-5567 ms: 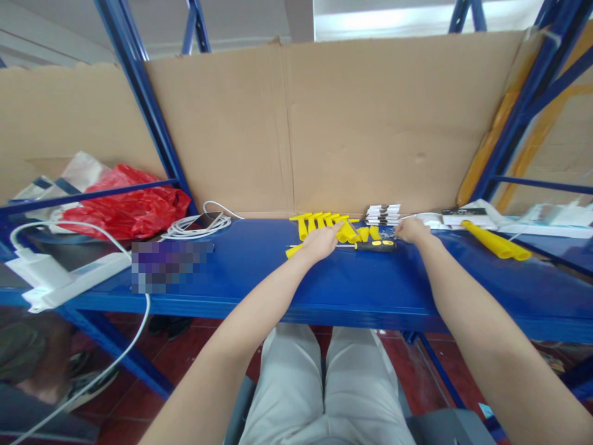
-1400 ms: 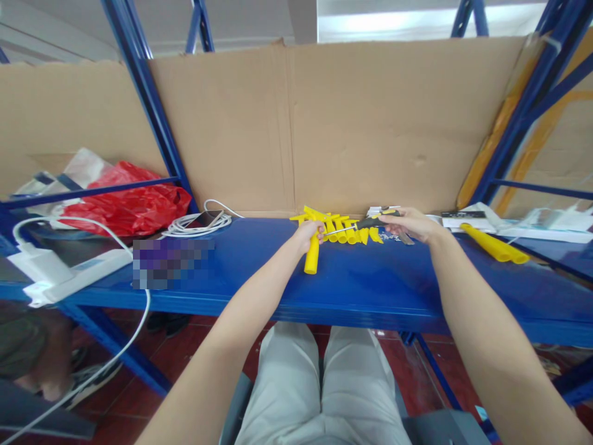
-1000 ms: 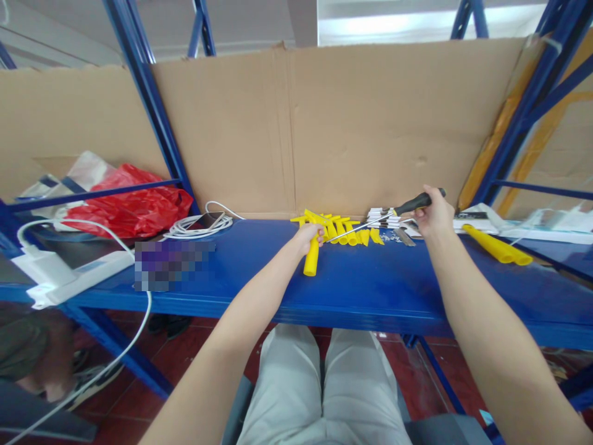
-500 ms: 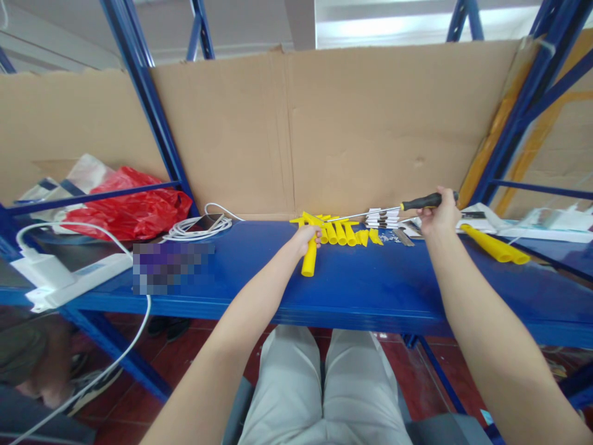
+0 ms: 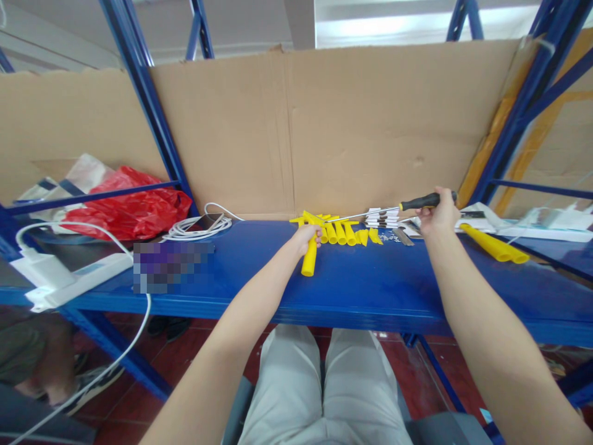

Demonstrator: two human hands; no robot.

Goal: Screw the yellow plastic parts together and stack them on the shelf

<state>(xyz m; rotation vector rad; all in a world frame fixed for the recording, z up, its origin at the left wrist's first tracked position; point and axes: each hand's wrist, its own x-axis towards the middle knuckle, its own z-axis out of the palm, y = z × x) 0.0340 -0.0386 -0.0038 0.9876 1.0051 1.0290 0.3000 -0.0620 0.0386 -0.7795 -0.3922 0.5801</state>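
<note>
My left hand (image 5: 304, 237) is closed round the top of a yellow plastic T-shaped piece (image 5: 309, 260), whose stem points toward me on the blue shelf (image 5: 352, 290). My right hand (image 5: 438, 212) grips the black handle of a long screwdriver (image 5: 419, 202). Its thin metal shaft reaches left, with the tip close to the yellow piece's head. Behind my left hand lies a row of several more yellow pieces (image 5: 345, 232).
A stack of small white parts (image 5: 383, 216) and some small metal bits (image 5: 390, 237) lie right of the yellow row. A long yellow tube (image 5: 493, 244) rests at the right. At the left are a coiled white cable (image 5: 197, 226), a red bag (image 5: 125, 205) and a white power strip (image 5: 69, 281). Cardboard (image 5: 352, 123) backs the shelf.
My right hand picked the screwdriver up off the shelf, lifted it and levelled its shaft toward the yellow piece. My left hand took one yellow piece and keeps holding it. Nothing has changed in the last half second.
</note>
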